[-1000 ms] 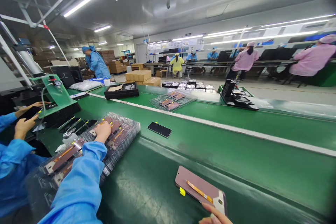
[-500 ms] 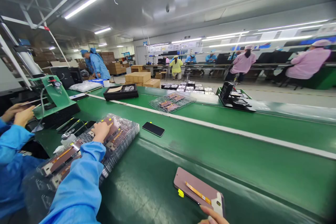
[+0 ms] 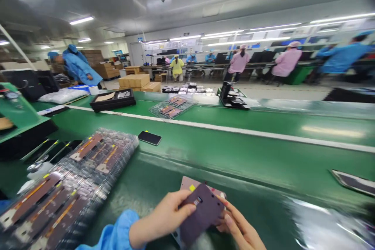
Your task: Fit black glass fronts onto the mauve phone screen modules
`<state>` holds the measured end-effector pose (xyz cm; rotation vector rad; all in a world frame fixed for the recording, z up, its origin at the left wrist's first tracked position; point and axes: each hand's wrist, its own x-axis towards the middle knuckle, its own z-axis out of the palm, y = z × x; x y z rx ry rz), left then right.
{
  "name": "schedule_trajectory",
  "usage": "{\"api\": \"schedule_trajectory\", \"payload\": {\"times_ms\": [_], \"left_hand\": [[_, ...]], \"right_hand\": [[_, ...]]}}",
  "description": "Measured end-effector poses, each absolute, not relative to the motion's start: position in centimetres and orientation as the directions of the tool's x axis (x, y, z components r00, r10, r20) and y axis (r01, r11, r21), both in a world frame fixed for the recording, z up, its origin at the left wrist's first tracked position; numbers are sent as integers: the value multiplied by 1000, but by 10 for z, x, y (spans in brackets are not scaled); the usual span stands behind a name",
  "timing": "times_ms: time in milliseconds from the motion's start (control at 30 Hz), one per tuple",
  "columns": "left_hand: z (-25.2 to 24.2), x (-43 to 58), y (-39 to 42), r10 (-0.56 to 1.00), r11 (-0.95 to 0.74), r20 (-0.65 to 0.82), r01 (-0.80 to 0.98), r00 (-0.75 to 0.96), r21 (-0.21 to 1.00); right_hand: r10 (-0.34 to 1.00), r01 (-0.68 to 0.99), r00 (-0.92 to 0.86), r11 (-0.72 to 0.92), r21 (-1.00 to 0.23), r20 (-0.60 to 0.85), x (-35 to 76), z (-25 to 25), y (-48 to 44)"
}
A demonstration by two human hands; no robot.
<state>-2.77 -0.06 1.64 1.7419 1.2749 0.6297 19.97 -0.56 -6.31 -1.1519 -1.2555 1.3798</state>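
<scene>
Low in the middle of the view, both my hands hold a dark purple-brown phone screen panel (image 3: 202, 213) above the green conveyor belt (image 3: 234, 156). My left hand (image 3: 164, 218), in a blue sleeve, grips its left edge with the thumb on top. My right hand (image 3: 243, 230) holds its right edge from below. A second pinkish panel (image 3: 190, 183) with a yellow tab lies under it on the belt. To my left stands a stack of clear plastic trays (image 3: 73, 179) filled with several similar panels.
A black phone (image 3: 149, 138) lies on the belt ahead. Further off are a black tray (image 3: 113, 99), a clear tray of panels (image 3: 170, 108) and a black fixture (image 3: 231, 97). A green press (image 3: 17, 113) stands at left. Another panel (image 3: 354, 181) lies at right. Workers stand in the background.
My left hand left the tray stack with a panel and came to the middle, where both hands now hold it over the pinkish panel. The view turned right and down.
</scene>
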Motion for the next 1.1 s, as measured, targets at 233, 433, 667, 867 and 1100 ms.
{"api": "schedule_trajectory", "payload": {"times_ms": [233,433,667,867,1100], "left_hand": [[-56,7,-10,885,213,-172,-48,432,976],[-56,8,-8,898,288,-236,-91,371,953],[-42,12,4,929,236,-218,-29,298,971],[-40,13,-9,826,308,-285,36,487,951],[-32,12,-17,750,359,-390,168,534,918]], "right_hand": [[987,54,70,144,-988,148,203,-49,3],[663,642,55,549,-535,747,198,-48,-3],[689,434,-71,672,-599,721,180,-33,-26],[886,308,152,380,-872,439,191,-32,-8],[891,428,-1,410,-805,453,198,-31,-3]]}}
